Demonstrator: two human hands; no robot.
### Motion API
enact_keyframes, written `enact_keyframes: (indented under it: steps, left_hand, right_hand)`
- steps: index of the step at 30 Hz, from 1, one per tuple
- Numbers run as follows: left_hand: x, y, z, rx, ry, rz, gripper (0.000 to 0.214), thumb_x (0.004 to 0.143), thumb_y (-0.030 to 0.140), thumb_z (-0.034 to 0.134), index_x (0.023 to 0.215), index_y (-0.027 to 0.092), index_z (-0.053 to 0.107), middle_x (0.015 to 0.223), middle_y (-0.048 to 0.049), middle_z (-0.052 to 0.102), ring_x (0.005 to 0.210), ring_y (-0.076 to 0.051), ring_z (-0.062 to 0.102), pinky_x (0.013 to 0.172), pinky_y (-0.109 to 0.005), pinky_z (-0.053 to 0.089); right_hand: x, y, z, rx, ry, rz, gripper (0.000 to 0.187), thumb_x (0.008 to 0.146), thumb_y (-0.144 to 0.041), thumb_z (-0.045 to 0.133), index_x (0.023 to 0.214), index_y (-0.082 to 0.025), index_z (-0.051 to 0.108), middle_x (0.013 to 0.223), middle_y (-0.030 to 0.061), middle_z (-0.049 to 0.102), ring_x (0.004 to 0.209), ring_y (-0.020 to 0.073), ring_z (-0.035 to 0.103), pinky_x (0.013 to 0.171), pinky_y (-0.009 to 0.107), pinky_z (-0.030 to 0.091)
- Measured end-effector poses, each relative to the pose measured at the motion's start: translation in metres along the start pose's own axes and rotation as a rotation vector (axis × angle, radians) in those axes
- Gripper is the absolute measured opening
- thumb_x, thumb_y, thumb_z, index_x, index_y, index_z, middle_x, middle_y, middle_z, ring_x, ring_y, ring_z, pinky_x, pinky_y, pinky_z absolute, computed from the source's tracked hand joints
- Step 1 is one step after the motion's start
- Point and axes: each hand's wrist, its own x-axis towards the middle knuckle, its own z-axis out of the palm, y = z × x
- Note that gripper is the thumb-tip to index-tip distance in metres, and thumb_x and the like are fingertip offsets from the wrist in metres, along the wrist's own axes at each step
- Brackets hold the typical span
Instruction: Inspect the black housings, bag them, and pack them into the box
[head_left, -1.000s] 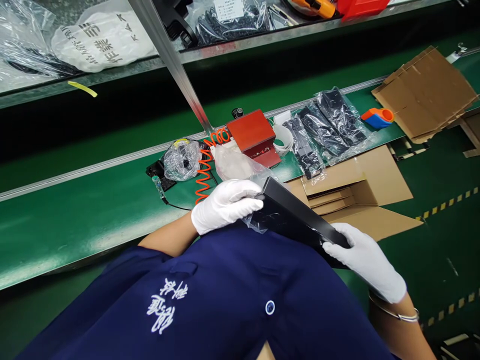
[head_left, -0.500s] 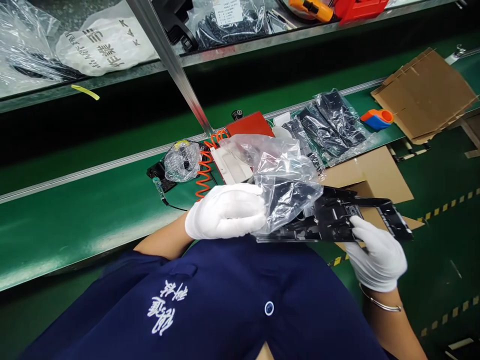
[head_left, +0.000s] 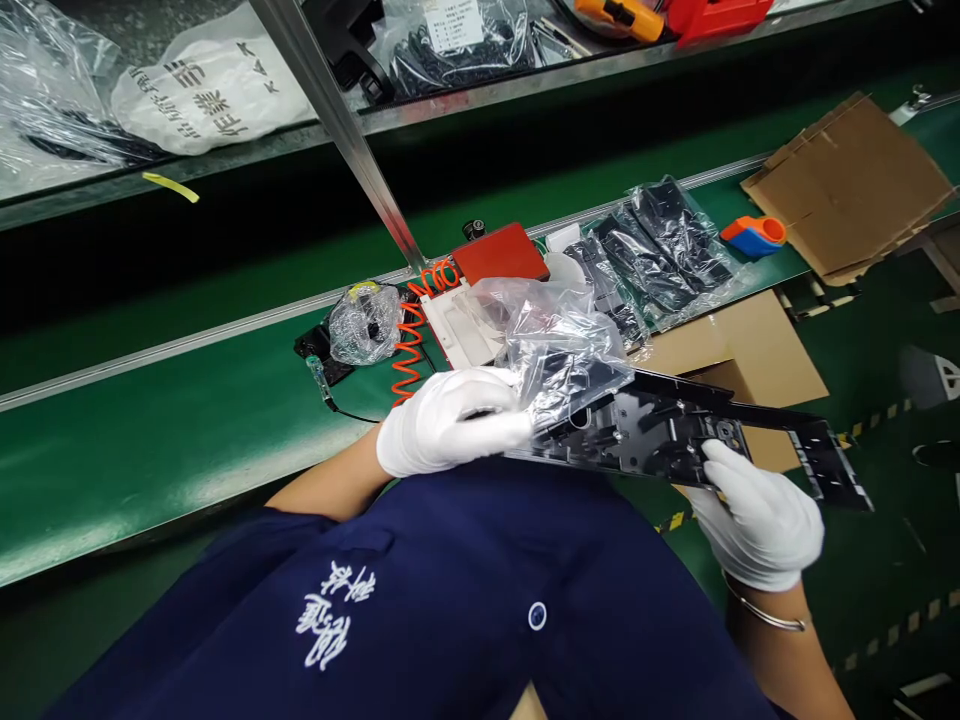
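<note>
A worker in a dark blue uniform (head_left: 420, 600), white characters stitched on the chest but too distorted to read, stands at a green conveyor belt (head_left: 150, 420). On the far left, a metal shelf (head_left: 247, 150) carries a white bag (head_left: 210, 85) printed with dark characters and loose Latin letters, none clear enough to read. Near the middle of the belt lie a small clear bag of parts (head_left: 364, 320) and an orange coiled hose (head_left: 409, 335). The left hand (head_left: 450, 420), in a white glove, has its fingers curled closed on the mouth of a crumpled clear plastic bag (head_left: 559, 340), held just above the near edge of the belt. Behind that bag sit a white plate (head_left: 465, 330) and a red block (head_left: 499, 252). Farther along the shelf, a sack of black parts bears a white label (head_left: 454, 18) with print too small to read. A long black plastic frame (head_left: 675, 435) sticks out of the bag to the right, its left end inside the plastic, its right end over an open cardboard box (head_left: 757, 340). The right hand (head_left: 757, 515), also gloved, grips the frame's near edge, thumb on top and fingers folded beneath. On the belt beyond lie bagged black parts (head_left: 660, 240), an orange-and-blue tool (head_left: 754, 235) and flattened cardboard (head_left: 847, 180).
</note>
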Motion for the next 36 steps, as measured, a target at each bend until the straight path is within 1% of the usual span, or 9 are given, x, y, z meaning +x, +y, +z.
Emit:
enact_keyframes:
  steps: [3, 7, 11, 15, 19, 23, 25, 31, 36]
  left_hand:
    - [0.007, 0.010, -0.003, 0.081, -0.183, -0.244, 0.044, 0.095, 0.046, 0.059, 0.061, 0.020, 0.049, 0.059, 0.0022, 0.048, 0.053, -0.013, 0.047, 0.053, -0.027, 0.039]
    - [0.009, 0.015, -0.006, 0.128, -0.312, -0.303, 0.044, 0.100, 0.036, 0.050, 0.059, 0.019, 0.049, 0.058, 0.0018, 0.051, 0.054, -0.011, 0.049, 0.054, -0.024, 0.041]
    - [-0.002, 0.010, -0.004, 0.286, -0.177, -0.117, 0.029, 0.104, 0.024, 0.041, 0.092, 0.019, 0.067, 0.081, -0.0030, 0.071, 0.076, -0.015, 0.069, 0.072, -0.025, 0.056]
    - [-0.015, 0.004, 0.000, 0.403, -0.010, 0.098, 0.032, 0.098, 0.013, 0.048, 0.129, 0.019, 0.056, 0.103, -0.0068, 0.075, 0.100, -0.018, 0.073, 0.088, -0.030, 0.060]
    - [-0.022, 0.001, 0.003, 0.323, 0.021, 0.080, 0.030, 0.099, 0.017, 0.049, 0.129, 0.019, 0.057, 0.107, -0.0077, 0.074, 0.104, -0.019, 0.072, 0.093, -0.031, 0.060]
    - [-0.020, 0.004, 0.002, 0.120, -0.077, -0.142, 0.024, 0.102, 0.026, 0.047, 0.113, 0.018, 0.067, 0.098, -0.0080, 0.075, 0.098, -0.021, 0.073, 0.093, -0.036, 0.061]
    - [-0.016, 0.007, 0.000, 0.006, -0.058, -0.185, 0.022, 0.101, 0.024, 0.049, 0.105, 0.016, 0.069, 0.093, -0.0088, 0.075, 0.091, -0.021, 0.073, 0.090, -0.034, 0.062]
    - [-0.012, 0.008, -0.001, -0.013, 0.017, -0.042, 0.017, 0.098, 0.013, 0.052, 0.109, 0.015, 0.065, 0.098, -0.0099, 0.076, 0.089, -0.021, 0.075, 0.093, -0.035, 0.061]
    - [-0.024, -0.004, 0.007, 0.132, 0.124, 0.134, 0.038, 0.098, 0.014, 0.052, 0.136, 0.016, 0.054, 0.109, -0.0099, 0.076, 0.101, -0.021, 0.074, 0.096, -0.035, 0.061]
  right_hand:
    - [0.001, 0.000, -0.003, -0.008, -0.015, -0.013, 0.023, 0.088, -0.021, 0.074, 0.106, -0.022, 0.059, 0.084, 0.0084, 0.080, 0.053, 0.0134, 0.064, 0.055, 0.024, 0.046]
    - [-0.002, 0.000, -0.002, -0.015, 0.008, -0.034, 0.026, 0.085, -0.016, 0.073, 0.106, -0.022, 0.060, 0.084, 0.0082, 0.080, 0.056, 0.0144, 0.064, 0.056, 0.025, 0.046]
    - [-0.011, 0.001, 0.000, 0.032, 0.011, -0.029, 0.020, 0.085, -0.015, 0.067, 0.103, -0.022, 0.061, 0.086, 0.0082, 0.079, 0.056, 0.0152, 0.062, 0.055, 0.027, 0.045]
    - [-0.021, -0.002, 0.004, 0.131, 0.035, -0.017, 0.027, 0.078, -0.010, 0.071, 0.102, -0.017, 0.062, 0.090, 0.0140, 0.078, 0.062, 0.0181, 0.066, 0.057, 0.028, 0.048]
    - [-0.032, -0.006, 0.013, 0.177, 0.045, 0.047, 0.033, 0.075, -0.008, 0.074, 0.103, -0.022, 0.062, 0.097, 0.0104, 0.078, 0.066, 0.0189, 0.070, 0.057, 0.029, 0.051]
    - [-0.046, -0.010, 0.024, 0.245, 0.060, 0.125, 0.031, 0.076, -0.013, 0.075, 0.101, -0.025, 0.061, 0.105, 0.0098, 0.077, 0.076, 0.0219, 0.075, 0.060, 0.032, 0.056]
    - [-0.051, -0.013, 0.029, 0.270, 0.074, 0.173, 0.033, 0.075, -0.013, 0.077, 0.101, -0.026, 0.061, 0.108, 0.0088, 0.077, 0.078, 0.0219, 0.075, 0.063, 0.033, 0.059]
    - [-0.043, -0.019, 0.034, 0.325, 0.101, 0.164, 0.038, 0.075, -0.007, 0.076, 0.105, -0.025, 0.062, 0.109, 0.0086, 0.075, 0.078, 0.0188, 0.073, 0.061, 0.029, 0.056]
    - [-0.031, -0.008, 0.008, 0.214, 0.074, 0.102, 0.024, 0.077, -0.012, 0.075, 0.095, -0.025, 0.065, 0.094, 0.0058, 0.076, 0.069, 0.0155, 0.067, 0.059, 0.026, 0.048]
